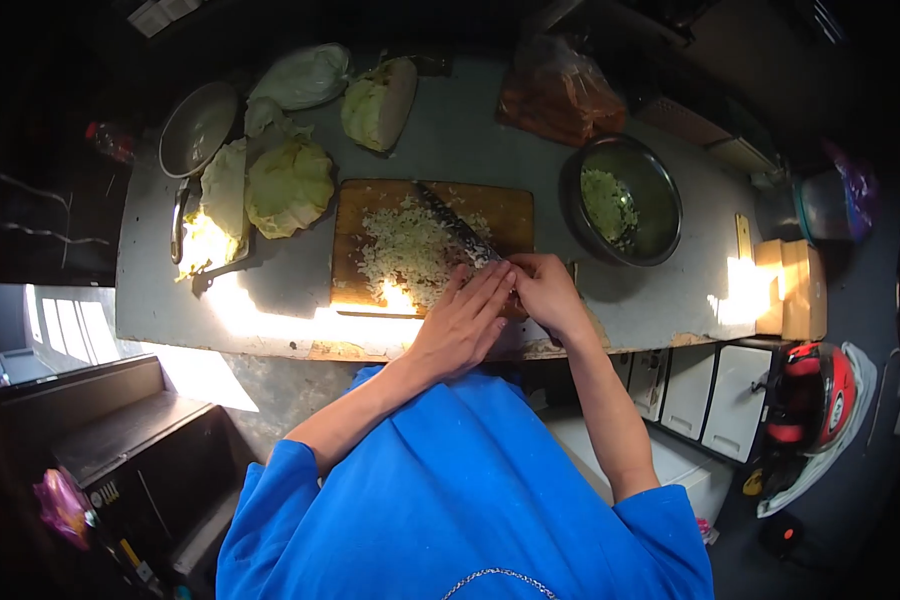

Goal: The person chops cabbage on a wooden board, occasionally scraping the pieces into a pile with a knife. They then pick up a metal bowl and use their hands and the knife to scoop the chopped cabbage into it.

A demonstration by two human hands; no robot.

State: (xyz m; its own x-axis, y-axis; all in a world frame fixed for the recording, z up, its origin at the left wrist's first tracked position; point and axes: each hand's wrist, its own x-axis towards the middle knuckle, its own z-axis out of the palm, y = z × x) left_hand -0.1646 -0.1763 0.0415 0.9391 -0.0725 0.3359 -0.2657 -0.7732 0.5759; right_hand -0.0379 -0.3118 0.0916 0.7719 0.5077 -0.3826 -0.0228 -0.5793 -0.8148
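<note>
the knife (454,222) is slanting over the board (521,205) at the middle of the frame, its tip pointing to the upper left and its near end running under both hands. the right hand (552,293) is closing its grip tightly round that near end, the curled fingers hiding the handle. the left hand (462,318) is lying palm down across the near end of the blade, its fingers stretching out side by side and meeting the right hand; what lies beneath is not showing, so i cannot tell whether this grip is pinching anything. pale bits (402,245) are covering much of the board, and some are sticking to the blade.

right of the board, a metal bowl (660,222) is holding more bits. the bag (560,100) at the upper right is bulging with orange things. at the top, left of centre, a cut cabbage (378,105) is sitting near a white bag (306,76), and a leaf (290,187) is lying lower down, between the pan (198,130) and the board. all these are resting on the grey surface (470,140), and bright sun is striking its near edge.
</note>
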